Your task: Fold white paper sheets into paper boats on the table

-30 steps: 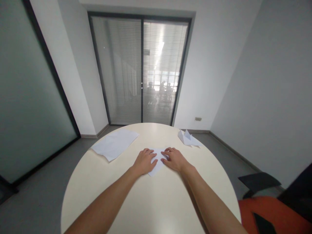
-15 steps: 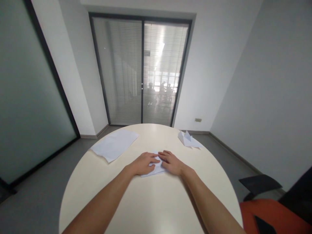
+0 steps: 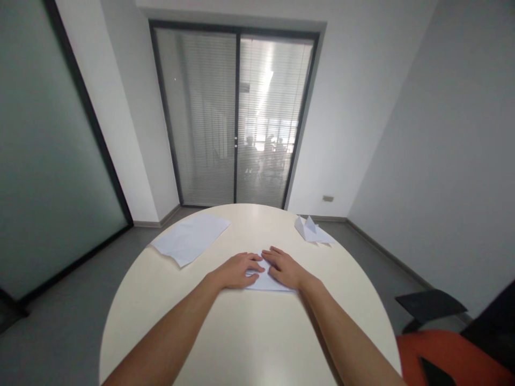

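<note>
A white folded sheet of paper [image 3: 265, 282] lies flat on the round cream table [image 3: 249, 332], its straight lower edge toward me. My left hand [image 3: 240, 271] rests on the paper's left part, fingers apart and pointing right. On its right part lies my right hand [image 3: 282, 268], palm down with fingers stretched out toward the upper left. Both hands touch the paper from above, and neither grips it. Much of the sheet is hidden under them, its top corner included.
A larger loose white sheet [image 3: 191, 238] lies at the table's far left. Folded paper pieces [image 3: 311, 231] with upright points sit at the far right edge. An orange chair with a black armrest [image 3: 432, 303] stands to the right. Beyond the table are glass doors [image 3: 237, 118] with blinds.
The folded paper has turned slightly, and its lower edge now runs level and reaches further right under my right hand. Both hands stay nearly in place.
</note>
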